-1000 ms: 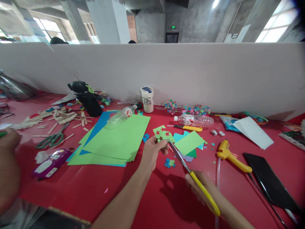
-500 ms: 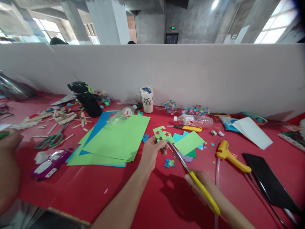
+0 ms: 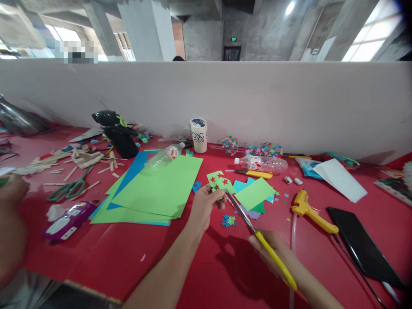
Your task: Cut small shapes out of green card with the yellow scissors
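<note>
Between the fingers and thumb of my left hand [image 3: 206, 204] is a piece of light green paper [image 3: 222, 182] with star-shaped holes, through which red shows. My right hand [image 3: 268, 251] grips yellow-handled scissors [image 3: 257, 234], whose blades point up and left to the paper's edge beside my left fingertips. Whether the blades are cutting, I cannot tell. Just below lies a small pile of blue and green paper stars [image 3: 228, 220]. Right of the blades are a green paper rectangle [image 3: 255, 194] and other coloured pieces beneath it.
Large green sheets [image 3: 157, 189] lie left, with a plastic bottle [image 3: 164, 159] on them. A yellow glue gun [image 3: 313, 212] and black tablet [image 3: 363, 244] are at right. Behind are a utility knife [image 3: 259, 174], another bottle [image 3: 264, 163] and a cup [image 3: 198, 136]. Another person's arm [image 3: 11, 231] is at far left.
My hands, the paper and the scissors look almost unmoved. The other person's hand at far left has shifted slightly.
</note>
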{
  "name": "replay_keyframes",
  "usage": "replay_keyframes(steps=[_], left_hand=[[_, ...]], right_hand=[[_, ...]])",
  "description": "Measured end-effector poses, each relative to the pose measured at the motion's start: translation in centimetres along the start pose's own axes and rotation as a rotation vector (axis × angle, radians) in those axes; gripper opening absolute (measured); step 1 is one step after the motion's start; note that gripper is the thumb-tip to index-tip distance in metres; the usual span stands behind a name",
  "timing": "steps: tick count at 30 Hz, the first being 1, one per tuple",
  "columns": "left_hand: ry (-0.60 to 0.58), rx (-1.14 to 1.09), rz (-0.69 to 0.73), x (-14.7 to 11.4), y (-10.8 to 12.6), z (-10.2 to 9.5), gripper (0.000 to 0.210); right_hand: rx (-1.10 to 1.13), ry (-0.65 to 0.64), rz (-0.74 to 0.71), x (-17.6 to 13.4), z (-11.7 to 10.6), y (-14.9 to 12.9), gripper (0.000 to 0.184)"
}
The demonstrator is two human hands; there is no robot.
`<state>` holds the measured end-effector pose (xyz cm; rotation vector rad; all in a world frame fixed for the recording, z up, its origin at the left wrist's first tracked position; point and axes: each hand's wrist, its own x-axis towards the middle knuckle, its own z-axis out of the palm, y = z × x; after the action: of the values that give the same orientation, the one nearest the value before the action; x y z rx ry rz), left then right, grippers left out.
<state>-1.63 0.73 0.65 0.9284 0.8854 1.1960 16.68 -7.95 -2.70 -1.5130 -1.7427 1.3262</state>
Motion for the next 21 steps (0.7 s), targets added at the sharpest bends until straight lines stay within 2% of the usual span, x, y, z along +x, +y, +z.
replay_keyframes(steps=[9,14,21], left_hand=[[-0.028,-0.019,-0.033,0.04,0.10,-0.14,0.014],[0.035,-0.018,0.033,0.33,0.16,-0.26,0.019],[0.034,0.012,0.033,0.19,-0.16,-0.13,0.015]], right_hand=[[0.087,-0.023,0.068,-0.08,0.10,-0.40,0.045],[0.117,-0.021,0.087,-0.09,-0.06,-0.64,0.045],[0.217,-0.012,0.186,-0.41,-0.04,-0.75,0.049]])
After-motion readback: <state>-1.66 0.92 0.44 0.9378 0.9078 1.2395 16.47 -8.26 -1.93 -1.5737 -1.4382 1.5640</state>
